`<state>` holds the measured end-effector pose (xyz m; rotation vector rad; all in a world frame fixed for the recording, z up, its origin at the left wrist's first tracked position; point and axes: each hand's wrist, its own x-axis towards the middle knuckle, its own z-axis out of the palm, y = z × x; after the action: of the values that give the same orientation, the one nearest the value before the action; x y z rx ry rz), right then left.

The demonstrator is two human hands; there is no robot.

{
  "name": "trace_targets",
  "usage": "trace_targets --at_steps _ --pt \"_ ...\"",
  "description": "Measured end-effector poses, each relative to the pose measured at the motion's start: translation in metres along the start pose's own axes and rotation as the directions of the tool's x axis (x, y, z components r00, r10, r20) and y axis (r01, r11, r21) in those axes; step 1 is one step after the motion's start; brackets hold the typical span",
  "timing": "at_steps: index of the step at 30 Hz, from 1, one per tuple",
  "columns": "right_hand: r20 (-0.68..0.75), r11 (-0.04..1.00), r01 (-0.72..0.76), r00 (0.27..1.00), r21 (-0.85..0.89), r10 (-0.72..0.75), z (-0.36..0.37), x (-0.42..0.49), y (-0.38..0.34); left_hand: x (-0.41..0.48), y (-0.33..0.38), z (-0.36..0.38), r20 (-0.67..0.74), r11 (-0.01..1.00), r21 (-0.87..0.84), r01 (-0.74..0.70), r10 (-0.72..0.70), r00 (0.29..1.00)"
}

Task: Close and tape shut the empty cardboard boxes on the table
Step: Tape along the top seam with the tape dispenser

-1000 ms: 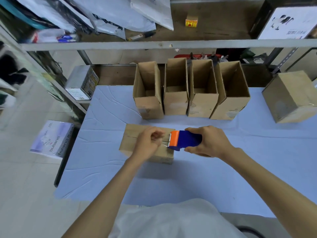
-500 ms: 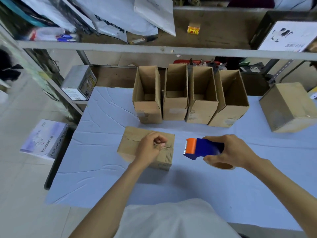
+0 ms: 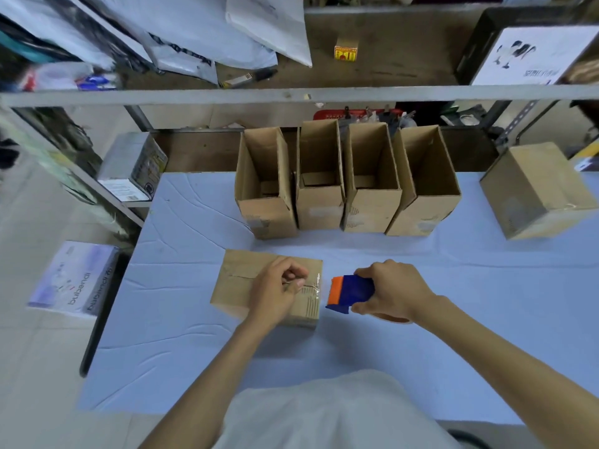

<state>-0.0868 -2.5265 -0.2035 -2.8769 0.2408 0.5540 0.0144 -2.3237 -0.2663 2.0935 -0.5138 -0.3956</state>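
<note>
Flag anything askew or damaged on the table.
Minor only. On the closed box under the left hand, the tape at its right end looks wrinkled, and the flap seam looks bare further left. The right hand holds the tape dispenser beside it.

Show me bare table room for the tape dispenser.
Bare cloth: right of the right hand, nearer than the far-right closed box; also the near strip before the near box under the left hand. Crowded: the back row of open boxes.

Matt brown cardboard box [image 3: 246, 283] with glossy clear tape [image 3: 316, 291]; plastic blue-orange dispenser [image 3: 348, 291]; creased matt cloth on bench [image 3: 181, 345].
</note>
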Motion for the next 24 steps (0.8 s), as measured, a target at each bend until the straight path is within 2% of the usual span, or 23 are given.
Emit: trace_targets --at_steps 10,17,20,22,24 --pt "-0.036 0.994 0.007 0.999 -0.113 -0.011 -0.002 0.027 -0.023 -0.005 0.002 -0.001 -0.001 0.999 0.029 -0.020 0.020 1.000" --pt "0.004 0.983 0.015 1.000 -0.185 -0.015 -0.017 0.028 -0.036 -0.003 0.004 -0.001 -0.005 0.999 0.035 -0.021 0.021 1.000" --pt "0.035 0.948 0.059 0.998 -0.314 -0.050 -0.017 0.021 -0.043 -0.003 0.004 -0.002 -0.022 0.999 0.032 -0.026 0.027 0.999" --pt "0.064 0.967 0.024 0.998 -0.255 -0.008 -0.001 0.015 -0.046 -0.003 0.003 -0.001 -0.009 0.999 0.019 -0.031 0.031 0.999" --pt "0.004 0.982 -0.026 1.000 -0.189 0.027 0.011 0.016 -0.045 -0.006 0.005 -0.003 -0.026 0.999 0.032 -0.043 0.044 0.999"
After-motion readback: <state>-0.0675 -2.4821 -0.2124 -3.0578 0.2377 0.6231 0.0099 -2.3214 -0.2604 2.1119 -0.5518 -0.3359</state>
